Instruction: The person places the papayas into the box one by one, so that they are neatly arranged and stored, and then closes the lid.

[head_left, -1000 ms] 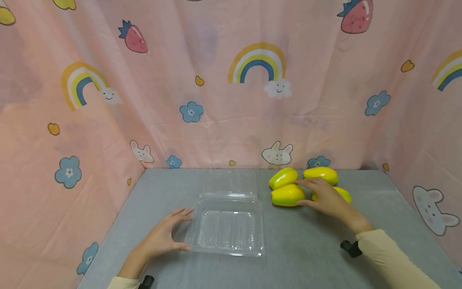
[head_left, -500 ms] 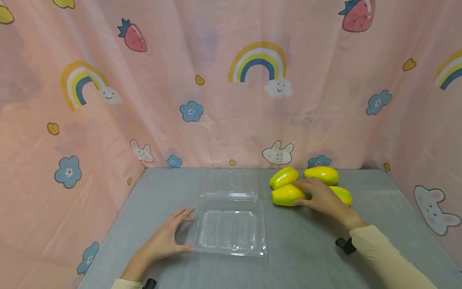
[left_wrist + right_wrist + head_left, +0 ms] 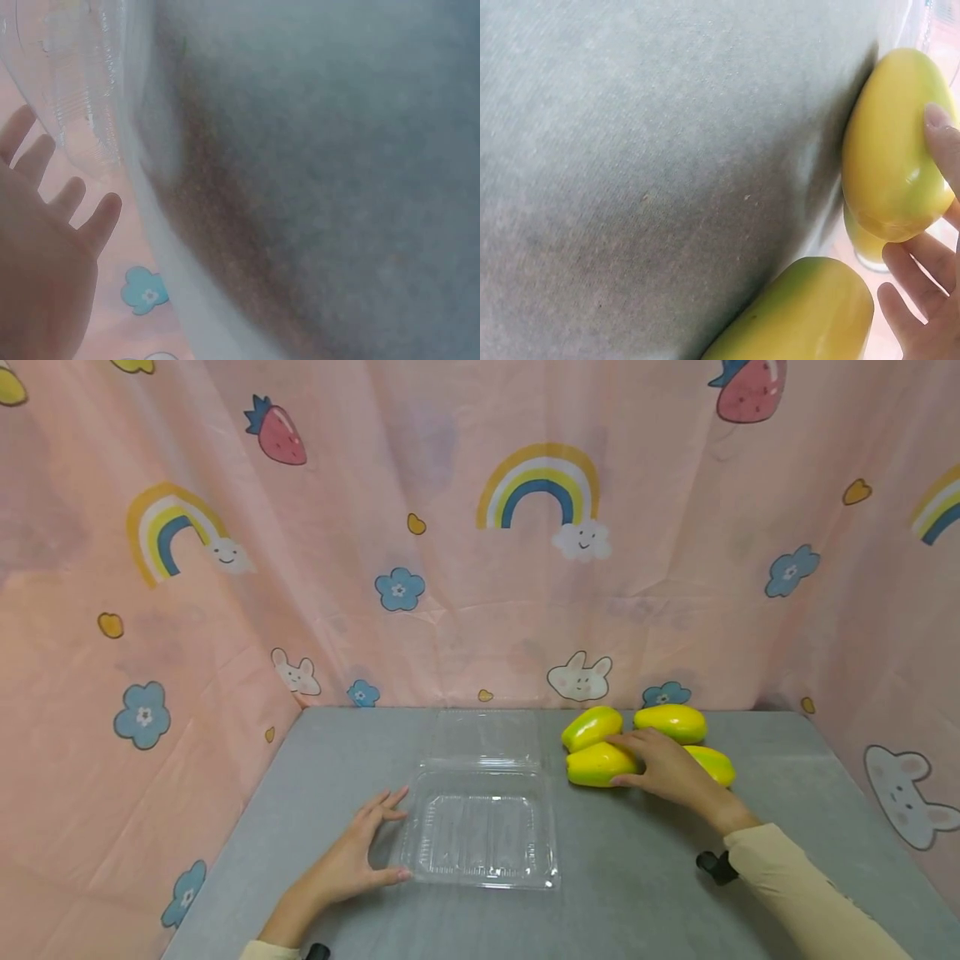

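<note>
My right hand holds the front-left papaya, which is smooth and yellow-green. In the right wrist view the thumb lies on this papaya's side, with other fingers at its lower end. Another papaya lies right behind it. My left hand, fingers spread, is at the left side of a clear plastic clamshell box, thumb and fingertips right at the rim. The box lies open, its lid folded back. In the left wrist view the left fingers extend beside the box.
To the right of the held papaya lie a back-right papaya and a front-right papaya partly covered by the right hand. The grey table meets a patterned pink curtain at its back and sides.
My right hand has shifted slightly left, its thumb and fingers coming around the front-left papaya. My left hand and the box have moved slightly to the right.
</note>
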Tool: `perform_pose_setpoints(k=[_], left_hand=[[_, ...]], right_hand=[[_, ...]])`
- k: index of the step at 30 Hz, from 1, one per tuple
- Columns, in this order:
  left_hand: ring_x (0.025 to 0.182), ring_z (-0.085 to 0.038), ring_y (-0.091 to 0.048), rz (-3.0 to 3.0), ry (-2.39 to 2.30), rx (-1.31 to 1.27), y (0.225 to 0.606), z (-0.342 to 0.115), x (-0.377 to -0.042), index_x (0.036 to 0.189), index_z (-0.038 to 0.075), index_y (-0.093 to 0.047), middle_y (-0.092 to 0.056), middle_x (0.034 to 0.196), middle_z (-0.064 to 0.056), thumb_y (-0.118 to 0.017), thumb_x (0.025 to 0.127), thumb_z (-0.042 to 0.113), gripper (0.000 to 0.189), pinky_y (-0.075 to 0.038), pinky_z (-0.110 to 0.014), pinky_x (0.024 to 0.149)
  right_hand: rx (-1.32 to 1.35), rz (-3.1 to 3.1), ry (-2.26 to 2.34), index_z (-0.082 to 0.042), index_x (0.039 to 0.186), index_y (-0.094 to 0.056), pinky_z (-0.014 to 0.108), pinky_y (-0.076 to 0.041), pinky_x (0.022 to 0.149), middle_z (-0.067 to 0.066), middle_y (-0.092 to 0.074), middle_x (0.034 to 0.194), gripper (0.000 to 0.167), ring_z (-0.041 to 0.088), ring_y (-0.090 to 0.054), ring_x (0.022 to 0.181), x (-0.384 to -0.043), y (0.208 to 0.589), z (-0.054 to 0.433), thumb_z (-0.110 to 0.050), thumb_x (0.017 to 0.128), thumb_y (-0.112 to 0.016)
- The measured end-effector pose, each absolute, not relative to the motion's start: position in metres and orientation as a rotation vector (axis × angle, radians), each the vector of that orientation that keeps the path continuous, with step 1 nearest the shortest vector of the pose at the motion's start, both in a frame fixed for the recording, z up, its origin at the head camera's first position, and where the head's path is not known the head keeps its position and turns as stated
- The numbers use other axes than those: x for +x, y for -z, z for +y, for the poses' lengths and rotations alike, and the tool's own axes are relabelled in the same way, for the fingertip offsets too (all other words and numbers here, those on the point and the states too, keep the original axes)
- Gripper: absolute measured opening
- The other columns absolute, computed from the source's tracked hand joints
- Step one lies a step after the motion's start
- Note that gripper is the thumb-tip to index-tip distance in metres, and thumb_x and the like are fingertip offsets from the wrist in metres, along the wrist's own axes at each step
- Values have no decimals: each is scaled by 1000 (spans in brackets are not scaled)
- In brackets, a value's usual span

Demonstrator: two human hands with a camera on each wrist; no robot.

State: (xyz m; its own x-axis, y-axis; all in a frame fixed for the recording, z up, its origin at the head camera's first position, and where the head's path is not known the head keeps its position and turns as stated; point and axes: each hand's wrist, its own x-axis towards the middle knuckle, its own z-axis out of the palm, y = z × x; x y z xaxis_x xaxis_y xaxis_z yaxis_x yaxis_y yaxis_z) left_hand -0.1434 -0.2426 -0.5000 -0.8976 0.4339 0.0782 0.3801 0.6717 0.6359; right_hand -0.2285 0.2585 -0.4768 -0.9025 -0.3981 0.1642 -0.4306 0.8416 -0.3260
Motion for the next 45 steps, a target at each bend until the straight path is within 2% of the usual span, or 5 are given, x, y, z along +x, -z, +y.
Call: perform_pose_setpoints(k=[4,10,17,30,45], left_hand=[[151,-42,-20,2807,-1040,683,501,-243,-145,149,17,-40,-28,164,0,-84,74,49,93,-34,-73,106],[151,-40,-21,2814,-1065,718,500,-244,-143,137,14,-48,-28,165,-1,-85,73,48,81,-34,-71,108],[151,-40,-23,2831,-1046,738,500,-243,-143,138,14,-49,-30,164,0,-82,73,53,83,-35,-70,109],[152,-32,-26,2847,-1010,722,505,-242,-141,133,14,-49,-28,165,5,-83,74,48,76,-34,-62,114],[152,-39,-24,2864,-1030,739,506,-238,-140,130,12,-50,-29,164,2,-84,74,46,74,-31,-67,113]], right_hand=[[649,-2929,-561,-12,138,-57,59,-42,107,12,-65,133,69,37,-56,125,-229,476,259,-44,81,-79],[651,-2932,-547,-11,139,-56,59,-42,107,13,-65,133,70,37,-56,123,-228,476,258,-43,81,-79],[648,-2935,-512,-11,140,-55,59,-42,107,13,-65,133,71,37,-56,125,-228,479,259,-46,81,-78],[652,-2923,-497,-11,139,-57,60,-43,106,14,-65,132,72,38,-57,124,-226,478,259,-47,80,-78],[650,-2909,-477,-10,137,-58,59,-45,105,12,-66,131,70,37,-58,122,-221,465,259,-46,80,-79]])
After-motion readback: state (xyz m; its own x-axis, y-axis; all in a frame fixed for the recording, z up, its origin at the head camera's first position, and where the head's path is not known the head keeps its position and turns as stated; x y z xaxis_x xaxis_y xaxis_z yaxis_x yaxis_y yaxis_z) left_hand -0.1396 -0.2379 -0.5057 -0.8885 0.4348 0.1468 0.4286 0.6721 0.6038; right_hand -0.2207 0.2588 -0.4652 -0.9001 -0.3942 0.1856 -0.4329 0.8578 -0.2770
